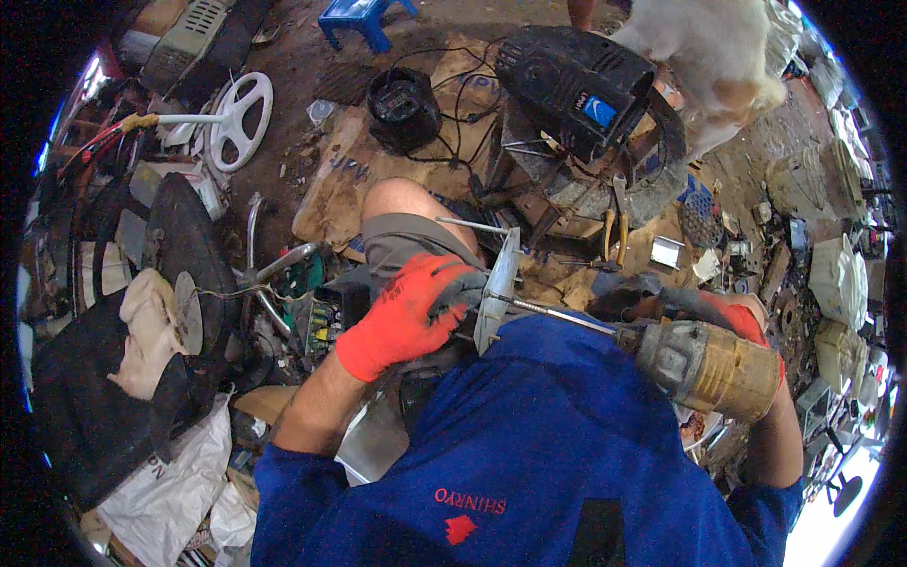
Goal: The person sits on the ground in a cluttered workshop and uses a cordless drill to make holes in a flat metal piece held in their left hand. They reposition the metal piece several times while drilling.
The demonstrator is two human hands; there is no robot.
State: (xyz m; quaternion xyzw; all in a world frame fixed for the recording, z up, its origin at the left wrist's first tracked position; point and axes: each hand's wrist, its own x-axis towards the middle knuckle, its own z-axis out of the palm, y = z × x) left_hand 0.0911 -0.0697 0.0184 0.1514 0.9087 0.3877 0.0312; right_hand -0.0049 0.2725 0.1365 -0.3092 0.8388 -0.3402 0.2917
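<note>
My left hand (408,310), in a red glove with dark fingertips, is closed around the edge of a flat grey metal plate (501,288). A thin metal rod (472,225) sticks out from the plate's far end toward the left. My right hand (742,319), gloved the same way, grips a worn power drill (709,367) with a yellowish-brown rear body; the drill hides part of that hand. From the drill a long thin bit (567,317) points left, its tip at the face of the plate. Whether the tip sits in a screw there, I cannot tell.
Beyond my knee stand a black plastic machine housing (576,90) and a round black container (404,106) with cables. Pliers (621,217) lean near it. A pale-furred animal (699,47) is at the far right. Leftward are a white wheel (257,123) and a dark chair (189,255).
</note>
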